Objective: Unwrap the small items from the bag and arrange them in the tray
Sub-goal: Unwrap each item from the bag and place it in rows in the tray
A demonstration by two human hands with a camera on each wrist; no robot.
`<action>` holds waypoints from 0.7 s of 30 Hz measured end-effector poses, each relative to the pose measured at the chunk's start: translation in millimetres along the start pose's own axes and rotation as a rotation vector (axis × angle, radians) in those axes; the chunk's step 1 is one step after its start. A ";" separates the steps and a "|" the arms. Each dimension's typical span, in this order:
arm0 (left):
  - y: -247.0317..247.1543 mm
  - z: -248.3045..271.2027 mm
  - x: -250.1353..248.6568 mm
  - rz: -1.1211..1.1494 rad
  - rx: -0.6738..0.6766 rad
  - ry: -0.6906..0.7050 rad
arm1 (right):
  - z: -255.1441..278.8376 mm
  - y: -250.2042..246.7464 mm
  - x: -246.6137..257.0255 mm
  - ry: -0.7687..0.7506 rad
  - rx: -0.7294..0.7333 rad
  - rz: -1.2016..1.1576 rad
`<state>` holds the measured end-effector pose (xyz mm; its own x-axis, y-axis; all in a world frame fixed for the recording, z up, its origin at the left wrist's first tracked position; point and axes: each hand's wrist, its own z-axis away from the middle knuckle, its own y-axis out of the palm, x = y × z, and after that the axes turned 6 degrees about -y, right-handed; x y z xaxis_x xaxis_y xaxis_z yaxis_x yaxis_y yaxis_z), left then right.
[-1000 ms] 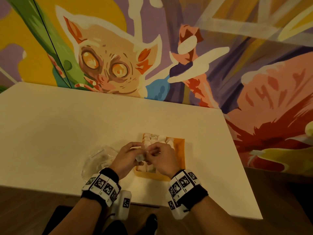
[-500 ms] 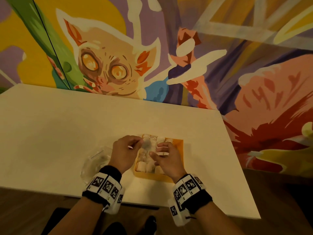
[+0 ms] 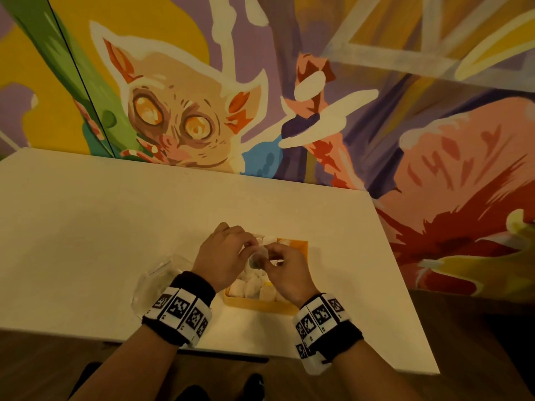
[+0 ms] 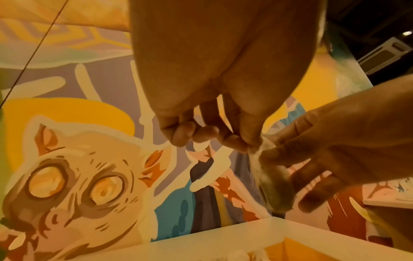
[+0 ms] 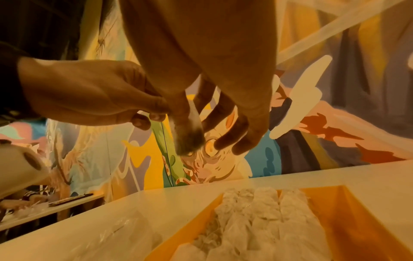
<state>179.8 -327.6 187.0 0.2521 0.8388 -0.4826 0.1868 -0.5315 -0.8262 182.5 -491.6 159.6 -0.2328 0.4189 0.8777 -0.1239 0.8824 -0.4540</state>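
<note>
Left hand [image 3: 224,256]: grip pinched the wrapper's edge.
Right hand [image 3: 285,270]: pinched the wrapped item [image 3: 257,259].
Advice: peel gently, above the tray [image 3: 257,304].

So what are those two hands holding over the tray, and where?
A small wrapped item: the left hand pinches its upper end, the right hand holds its side, above the orange tray.

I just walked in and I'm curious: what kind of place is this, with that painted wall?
Hard to say for certain; likely a decorated indoor space such as a café or studio. A colourful mural of a wide-eyed animal fills the wall behind a plain white table, and the floor looks wooden.
</note>
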 end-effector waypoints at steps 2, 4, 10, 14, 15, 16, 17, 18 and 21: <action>1.6 1.6 0.4 -0.017 0.035 -0.005 | 0.2 -2.3 0.3 -0.023 -0.016 0.005; 1.6 2.0 0.8 0.009 0.050 -0.028 | -0.8 -3.4 -1.5 -0.027 -0.006 0.006; 10.1 1.4 4.5 0.060 0.056 -0.027 | -3.9 -3.3 -12.9 -0.016 0.113 0.213; 23.5 6.1 12.1 0.147 0.118 -0.132 | -8.4 -13.7 -17.7 0.072 0.156 0.255; 28.0 9.3 16.0 0.161 0.127 -0.177 | -8.9 -17.4 -21.1 0.110 0.167 0.281; 32.4 12.8 20.1 0.167 0.141 -0.223 | -9.1 -21.6 -25.6 0.151 0.174 0.334; 37.3 17.1 24.5 0.166 0.165 -0.268 | -9.9 -24.5 -31.7 0.196 0.173 0.399; 42.5 21.5 28.7 0.159 0.199 -0.306 | -10.2 -26.8 -35.6 0.254 0.182 0.462; 58.9 35.2 38.6 0.087 0.315 -0.363 | -12.5 -25.0 -46.1 0.417 0.261 0.594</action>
<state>167.1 -322.4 109.5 -0.1042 0.8095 -0.5777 -0.1310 -0.5870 -0.7989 208.4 -530.3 132.4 0.0451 0.8983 0.4371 -0.3277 0.4267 -0.8430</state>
